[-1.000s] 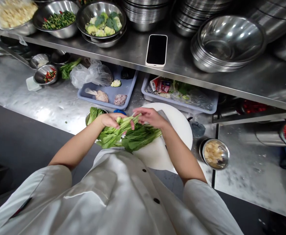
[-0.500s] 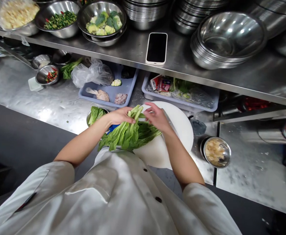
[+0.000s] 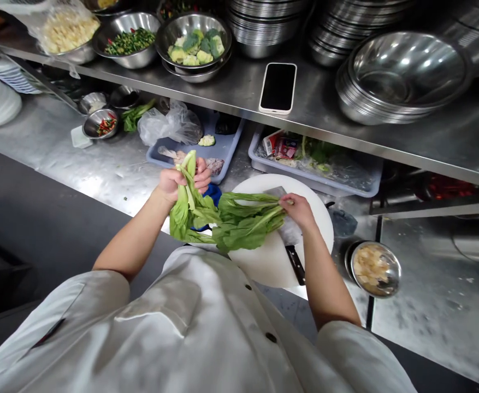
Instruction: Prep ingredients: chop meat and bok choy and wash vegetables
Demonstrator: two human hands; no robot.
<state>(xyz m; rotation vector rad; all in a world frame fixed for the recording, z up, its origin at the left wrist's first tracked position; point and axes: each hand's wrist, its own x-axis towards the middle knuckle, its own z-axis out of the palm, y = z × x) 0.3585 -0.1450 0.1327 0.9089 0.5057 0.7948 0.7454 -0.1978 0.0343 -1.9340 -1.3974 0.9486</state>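
Observation:
My left hand (image 3: 182,181) is closed round the pale stalks of a bunch of leafy greens (image 3: 188,210), held left of the board with the leaves hanging down. At the other side, my right hand (image 3: 299,210) pinches the stem ends of a second bunch of greens (image 3: 249,221), whose leaves reach left until they meet the first bunch. Beneath lies a round white cutting board (image 3: 319,218). A kitchen knife rests on it, its black handle (image 3: 295,265) beside my right forearm and its blade partly covered by the greens and my hand.
Behind the board stand two blue-grey trays (image 3: 233,144) with food and plastic bags. A steel shelf (image 3: 239,101) above carries a phone (image 3: 278,88), bowls of cut vegetables and stacked steel bowls (image 3: 403,76). To the right is a bowl of pale slices (image 3: 372,267).
My left hand has moved left with its bunch, away from the other greens. My right hand has gone from open fingers near the stalks to gripping the second bunch. The knife handle has become visible.

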